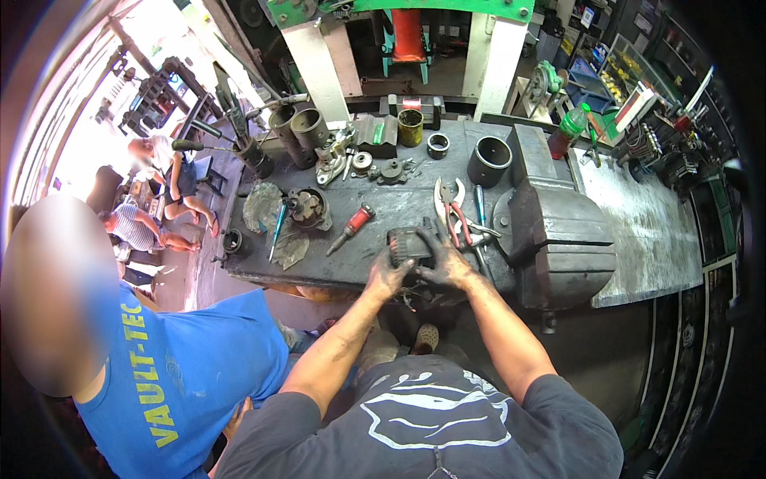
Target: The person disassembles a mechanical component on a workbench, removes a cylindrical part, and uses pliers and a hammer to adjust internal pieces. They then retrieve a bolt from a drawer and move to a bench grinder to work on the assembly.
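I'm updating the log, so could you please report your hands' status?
Left hand, right hand: both holding dark ribbed part near workbench edge. Red-handled pliers lie beside right hand.

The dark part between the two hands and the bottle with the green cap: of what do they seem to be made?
Dark part: probably metal, dull and blackened; its ribbed side suggests this, though grime leaves it open.
Bottle: likely plastic, perhaps glass, see-through and smooth, since the reddish contents show through its wall.

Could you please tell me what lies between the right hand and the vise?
The head view shows red-handled pliers and a blue-handled screwdriver, among other tools, between the right hand and the vise.
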The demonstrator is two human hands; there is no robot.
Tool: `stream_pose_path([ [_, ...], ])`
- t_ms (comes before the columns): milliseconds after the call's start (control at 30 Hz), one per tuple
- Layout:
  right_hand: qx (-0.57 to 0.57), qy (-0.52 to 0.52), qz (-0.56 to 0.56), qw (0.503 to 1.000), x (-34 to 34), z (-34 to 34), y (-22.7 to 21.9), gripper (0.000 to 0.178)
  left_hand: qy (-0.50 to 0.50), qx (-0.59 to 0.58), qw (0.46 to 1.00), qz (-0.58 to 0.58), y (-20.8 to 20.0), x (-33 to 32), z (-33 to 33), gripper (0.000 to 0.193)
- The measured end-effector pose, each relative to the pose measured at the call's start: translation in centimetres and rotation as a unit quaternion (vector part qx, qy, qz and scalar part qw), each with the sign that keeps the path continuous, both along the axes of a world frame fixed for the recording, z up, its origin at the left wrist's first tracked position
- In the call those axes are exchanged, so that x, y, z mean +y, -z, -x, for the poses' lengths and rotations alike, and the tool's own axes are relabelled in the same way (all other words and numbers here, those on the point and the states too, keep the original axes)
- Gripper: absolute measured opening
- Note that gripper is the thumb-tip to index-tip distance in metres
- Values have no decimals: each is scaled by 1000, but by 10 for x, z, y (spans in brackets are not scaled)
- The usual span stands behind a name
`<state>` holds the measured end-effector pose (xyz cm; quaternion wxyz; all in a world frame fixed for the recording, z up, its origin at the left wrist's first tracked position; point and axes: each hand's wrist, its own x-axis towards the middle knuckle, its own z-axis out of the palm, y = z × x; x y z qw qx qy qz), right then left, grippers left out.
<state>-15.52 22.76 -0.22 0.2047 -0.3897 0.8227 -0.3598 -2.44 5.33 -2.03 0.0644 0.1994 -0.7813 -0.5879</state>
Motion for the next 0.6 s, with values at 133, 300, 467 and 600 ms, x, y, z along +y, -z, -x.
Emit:
stream_pose_path([
  [133,22,57,76,995,47,-22,-5,101,26,-43,962,270,-17,33,21,53],
  [300,37,95,25,994,99,-59,-10,99,134,21,867,480,-10,57,32,46],
  [467,18,125,48,991,115,-68,-17,92,200,-1,827,525,2,63,42,45],
  [600,31,164,135,977,80,-21,-19,85,229,-12,828,512,-6,58,42,52],
])
